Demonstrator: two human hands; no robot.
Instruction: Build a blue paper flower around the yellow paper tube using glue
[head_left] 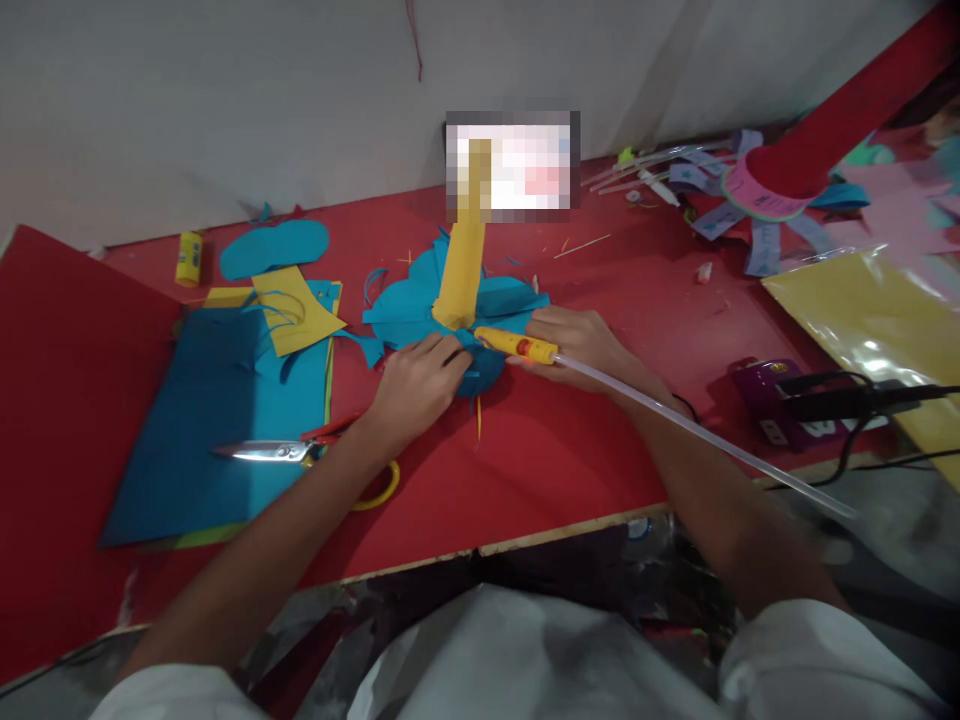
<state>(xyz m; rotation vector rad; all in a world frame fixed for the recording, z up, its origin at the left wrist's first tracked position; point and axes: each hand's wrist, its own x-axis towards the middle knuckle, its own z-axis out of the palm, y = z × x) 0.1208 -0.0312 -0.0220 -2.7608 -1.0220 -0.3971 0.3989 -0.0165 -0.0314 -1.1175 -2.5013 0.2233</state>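
Observation:
A blue paper flower shape with broad petals lies on the red table, and a yellow paper tube stands up from its middle. My right hand is closed around a yellow glue gun; a long translucent glue stick juts out of its back end. The gun's nozzle points at the foot of the tube, near the front petals. Fingers curled, my left hand presses on the front edge of the blue paper flower. What its fingertips grip is partly hidden.
Scissors lie on blue paper sheets at left, with a yellow paper scrap above. A glue tube stands behind. A purple box with black cables sits right. A pixelated screen is at the back; a red-and-pink paper piece lies far right.

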